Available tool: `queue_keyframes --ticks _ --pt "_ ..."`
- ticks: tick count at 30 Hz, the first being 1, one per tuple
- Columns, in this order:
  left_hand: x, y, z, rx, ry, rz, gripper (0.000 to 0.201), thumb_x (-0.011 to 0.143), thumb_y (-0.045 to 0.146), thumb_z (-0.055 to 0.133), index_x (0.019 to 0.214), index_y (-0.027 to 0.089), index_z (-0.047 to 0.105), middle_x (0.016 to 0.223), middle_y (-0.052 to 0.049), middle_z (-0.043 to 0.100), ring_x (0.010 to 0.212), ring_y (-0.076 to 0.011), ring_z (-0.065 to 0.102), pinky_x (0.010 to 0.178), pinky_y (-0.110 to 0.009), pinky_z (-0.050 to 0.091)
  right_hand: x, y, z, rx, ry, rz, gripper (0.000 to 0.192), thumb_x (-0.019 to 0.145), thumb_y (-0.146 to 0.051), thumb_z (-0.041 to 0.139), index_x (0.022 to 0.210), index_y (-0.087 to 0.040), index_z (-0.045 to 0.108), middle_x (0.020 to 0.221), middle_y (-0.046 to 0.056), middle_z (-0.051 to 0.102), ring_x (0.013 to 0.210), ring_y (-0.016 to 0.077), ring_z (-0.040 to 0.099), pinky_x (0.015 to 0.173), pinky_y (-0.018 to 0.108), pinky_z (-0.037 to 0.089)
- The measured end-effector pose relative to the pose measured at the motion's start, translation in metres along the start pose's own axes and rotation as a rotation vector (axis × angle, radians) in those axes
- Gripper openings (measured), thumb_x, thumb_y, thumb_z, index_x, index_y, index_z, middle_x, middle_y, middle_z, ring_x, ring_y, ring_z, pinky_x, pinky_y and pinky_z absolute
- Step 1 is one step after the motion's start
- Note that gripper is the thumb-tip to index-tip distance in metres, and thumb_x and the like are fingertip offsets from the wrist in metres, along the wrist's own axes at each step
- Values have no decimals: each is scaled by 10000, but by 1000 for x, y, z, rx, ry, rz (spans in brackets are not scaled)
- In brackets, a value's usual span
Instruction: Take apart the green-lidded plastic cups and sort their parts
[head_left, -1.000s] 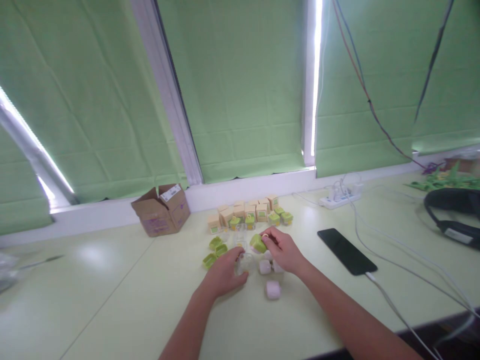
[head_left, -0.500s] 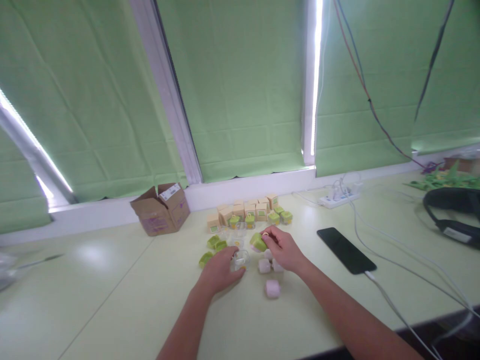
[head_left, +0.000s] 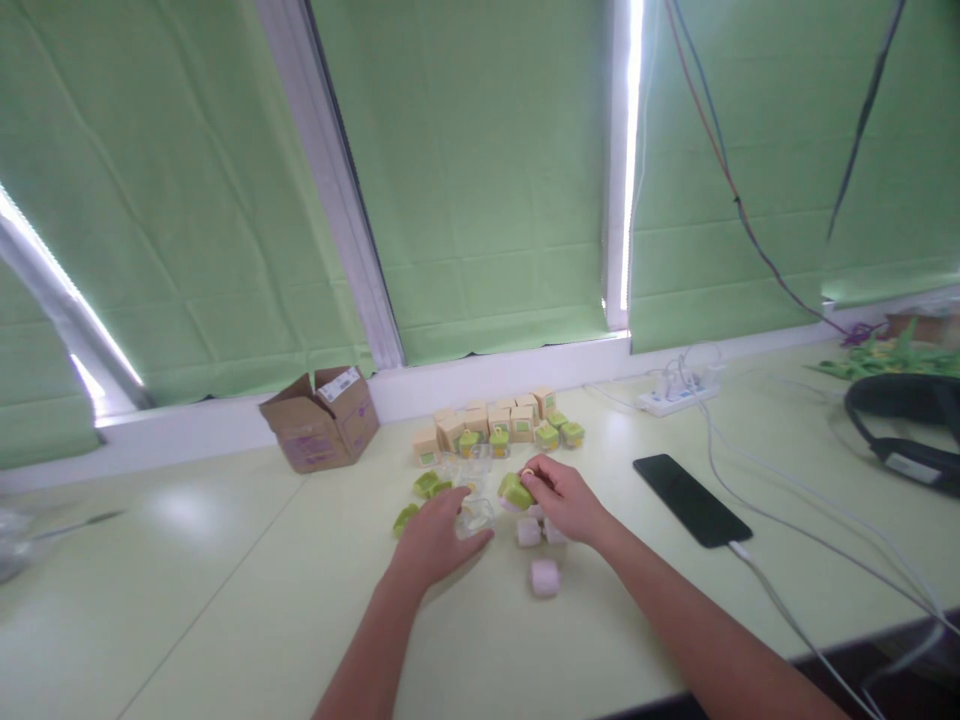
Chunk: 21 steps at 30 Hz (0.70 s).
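On the pale table (head_left: 225, 600), the green cap (head_left: 516, 490) sits in the right hand (head_left: 566, 498)

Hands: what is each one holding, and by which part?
The right hand pinches a small green piece by its right end. The left hand grips a clear plastic case from its left side.

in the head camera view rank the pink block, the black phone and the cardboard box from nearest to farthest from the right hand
1. Pink block: just below the right hand, nearer the person.
2. Black phone: farther out to the hand's right.
3. Cardboard box: far to the left, by the window ledge.
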<state>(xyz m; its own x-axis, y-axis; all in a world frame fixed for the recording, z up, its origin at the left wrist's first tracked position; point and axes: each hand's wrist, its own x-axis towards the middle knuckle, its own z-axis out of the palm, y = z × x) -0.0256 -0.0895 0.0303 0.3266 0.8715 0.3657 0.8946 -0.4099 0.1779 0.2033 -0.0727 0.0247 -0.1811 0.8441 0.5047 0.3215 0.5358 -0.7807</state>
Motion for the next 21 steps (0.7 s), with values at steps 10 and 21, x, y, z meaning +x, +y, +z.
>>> queue_keyframes --ticks 10,21 --pt "1 23 4 -71 70 257 628 750 151 552 1332 244 337 1244 -83 502 1142 -240 476 958 -387 407 -3 2 9 306 -238 234 213 861 -385 465 807 -189 530 679 -33 547 504 90 550 452 182 430" --pt "0 35 -2 -46 -73 338 591 779 130 534 1322 318 395 1214 -58 542 1057 -221 541 879 -337 452 -5 4 10 330 -304 267 200 851 -352 446 813 -198 568 645 -36 536 452 95 527 391 193 414"
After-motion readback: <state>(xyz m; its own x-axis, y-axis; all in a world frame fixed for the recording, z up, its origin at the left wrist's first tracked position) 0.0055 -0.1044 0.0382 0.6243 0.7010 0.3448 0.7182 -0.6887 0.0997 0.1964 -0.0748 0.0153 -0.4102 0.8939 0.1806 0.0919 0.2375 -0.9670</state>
